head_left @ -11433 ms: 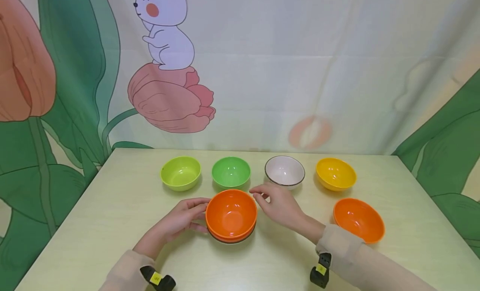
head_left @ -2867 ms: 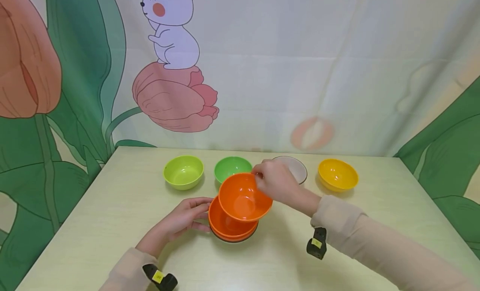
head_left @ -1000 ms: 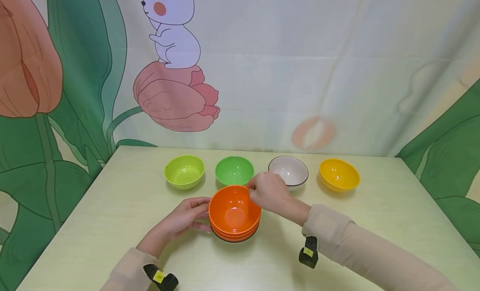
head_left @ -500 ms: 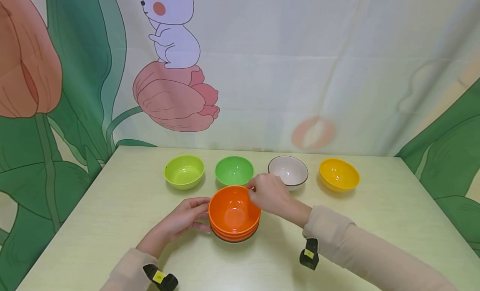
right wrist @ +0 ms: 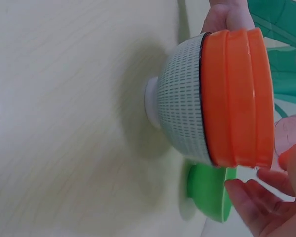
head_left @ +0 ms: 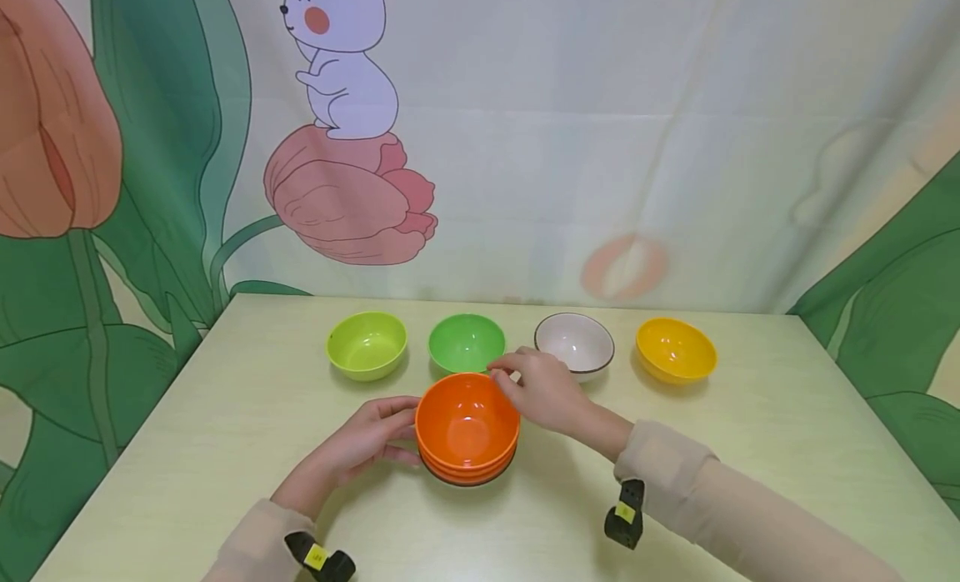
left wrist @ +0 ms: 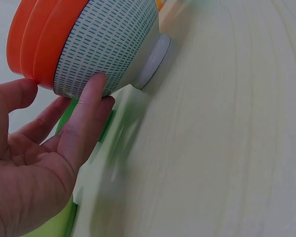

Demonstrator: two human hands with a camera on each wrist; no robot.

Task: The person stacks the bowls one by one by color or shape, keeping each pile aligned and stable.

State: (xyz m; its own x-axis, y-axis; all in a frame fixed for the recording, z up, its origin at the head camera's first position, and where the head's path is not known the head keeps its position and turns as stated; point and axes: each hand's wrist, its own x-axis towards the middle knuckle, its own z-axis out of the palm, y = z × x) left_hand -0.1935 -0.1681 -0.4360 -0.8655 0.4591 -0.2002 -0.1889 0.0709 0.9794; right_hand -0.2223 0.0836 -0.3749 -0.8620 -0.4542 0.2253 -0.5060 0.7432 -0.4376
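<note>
As only wrist views show, the bottom bowl (left wrist: pixel 111 44) is dash-patterned.

The head view looked forward and down from above the table (head_left: pixel 525 536), set back enough to include the backdrop (head_left: pixel 517 165). The left wrist view, low, close and rolled sideways, looked past the left hand (left wrist: pixel 44 158) at the bowl stack (left wrist: pixel 103 47). The right wrist view, rolled oppositely, closely faced the stack's other side. All three views shared the stack.
</note>
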